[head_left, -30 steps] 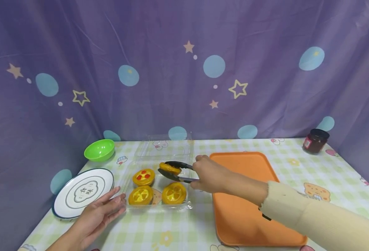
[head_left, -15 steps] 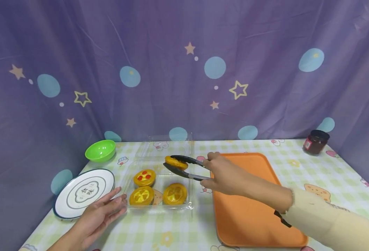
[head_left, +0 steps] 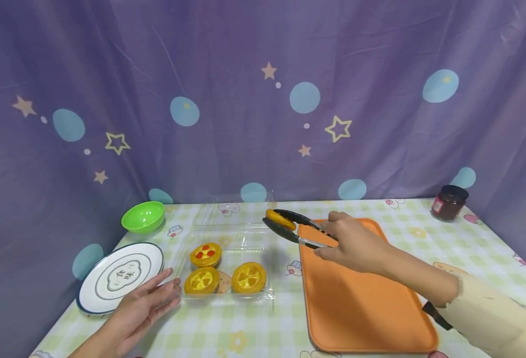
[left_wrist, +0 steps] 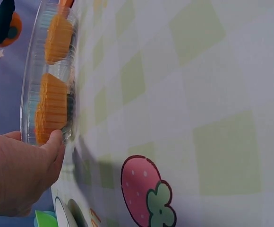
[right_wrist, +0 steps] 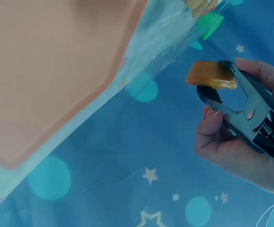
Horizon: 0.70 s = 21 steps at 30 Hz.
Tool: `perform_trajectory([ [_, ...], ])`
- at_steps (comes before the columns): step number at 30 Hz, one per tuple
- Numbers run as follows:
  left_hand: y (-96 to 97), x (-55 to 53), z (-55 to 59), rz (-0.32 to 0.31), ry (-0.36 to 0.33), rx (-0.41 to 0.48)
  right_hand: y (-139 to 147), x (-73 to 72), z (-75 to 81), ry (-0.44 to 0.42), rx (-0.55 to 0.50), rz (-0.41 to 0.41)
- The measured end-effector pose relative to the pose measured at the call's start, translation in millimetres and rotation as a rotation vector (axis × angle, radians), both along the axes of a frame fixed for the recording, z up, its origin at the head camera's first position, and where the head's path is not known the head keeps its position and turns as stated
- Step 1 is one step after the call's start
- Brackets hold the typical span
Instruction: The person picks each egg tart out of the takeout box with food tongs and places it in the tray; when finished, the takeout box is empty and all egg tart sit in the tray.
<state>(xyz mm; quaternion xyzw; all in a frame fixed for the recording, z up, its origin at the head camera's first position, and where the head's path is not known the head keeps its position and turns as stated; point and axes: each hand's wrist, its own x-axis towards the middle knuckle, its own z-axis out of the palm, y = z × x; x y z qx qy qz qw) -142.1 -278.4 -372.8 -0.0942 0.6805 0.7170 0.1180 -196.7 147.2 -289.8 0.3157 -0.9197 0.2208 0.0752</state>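
My right hand grips a pair of black-tipped metal tongs, fingers and thumb on opposite arms. Between the tong tips an egg tart is pinched on its side, raised near the tray's far left corner. My left hand has its fingers stretched out, fingertips right at the left side of a clear plastic clamshell box. Inside that box lie a tart with red spots and two yellow-topped tarts, one at front left and the other tart at front right.
An orange tray lies to the box's right, partly under the right forearm. A white plate and a green bowl stand on the left. A dark-lidded jar is at the far right, and the box's lid leans back behind it.
The right hand has lifted the tart out of the box with the tongs and carried it right, toward the orange tray. The left hand has stayed at the box's side.
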Motion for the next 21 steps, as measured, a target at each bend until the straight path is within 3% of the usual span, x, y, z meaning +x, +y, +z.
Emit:
perform_trajectory([
  [5, -0.2, 0.2, 0.3, 0.006, -0.003, 0.003, 18.8, -1.4, -1.8, 0.048, 0.005, -0.014],
  [21, -0.1, -0.1, -0.8, 0.020, -0.007, 0.009, 58.0, -6.2, -12.7, 0.087, 0.002, -0.089],
])
